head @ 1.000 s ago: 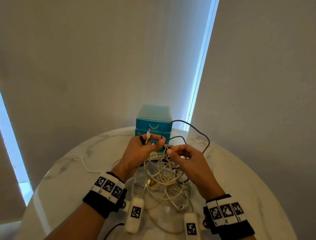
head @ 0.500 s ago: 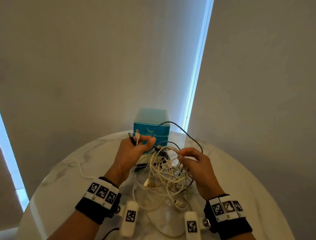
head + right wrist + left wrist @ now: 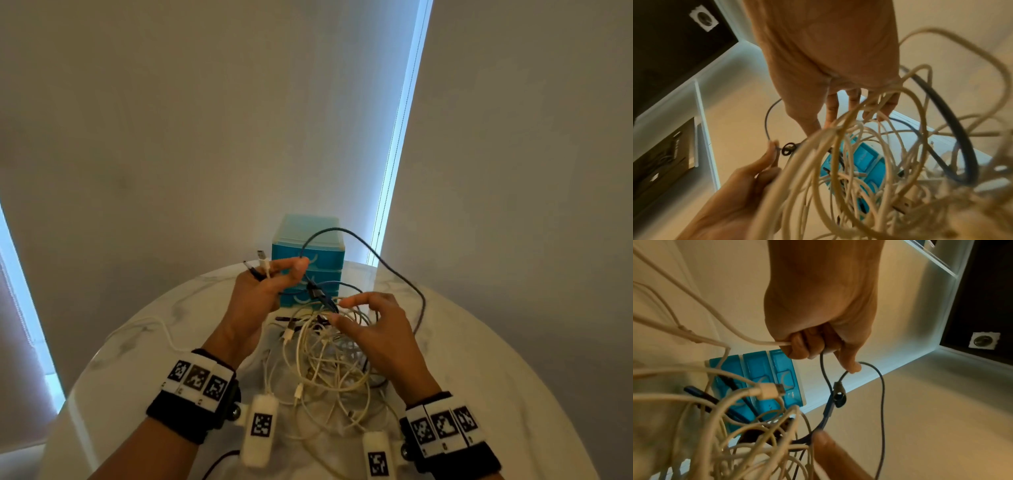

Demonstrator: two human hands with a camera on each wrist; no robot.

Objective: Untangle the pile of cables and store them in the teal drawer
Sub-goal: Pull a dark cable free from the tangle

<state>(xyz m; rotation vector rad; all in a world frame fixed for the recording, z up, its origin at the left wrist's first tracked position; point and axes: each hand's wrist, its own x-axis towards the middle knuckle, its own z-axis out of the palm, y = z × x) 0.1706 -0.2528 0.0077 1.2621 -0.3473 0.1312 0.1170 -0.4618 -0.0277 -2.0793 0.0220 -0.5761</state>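
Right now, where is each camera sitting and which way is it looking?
Head: worn on the head, looking forward and down at the marble table, both wrists and hands in view.
Left wrist: on the left wrist, looking along the left hand, which grips a white cable and a dark cable.
Right wrist: on the right wrist, looking along the right hand into the cable pile; the left hand shows too.
All three views share the teal drawer unit and the tangled cables.

The left hand (image 3: 263, 294) pinches a dark cable (image 3: 394, 263) and grips a white cable's plug end (image 3: 264, 265) — raised before the teal drawer unit (image 3: 325, 255). The right hand (image 3: 376, 329), fingers loosely spread, hovers over the white cable tangle (image 3: 329, 359) on the marble table (image 3: 496, 359).
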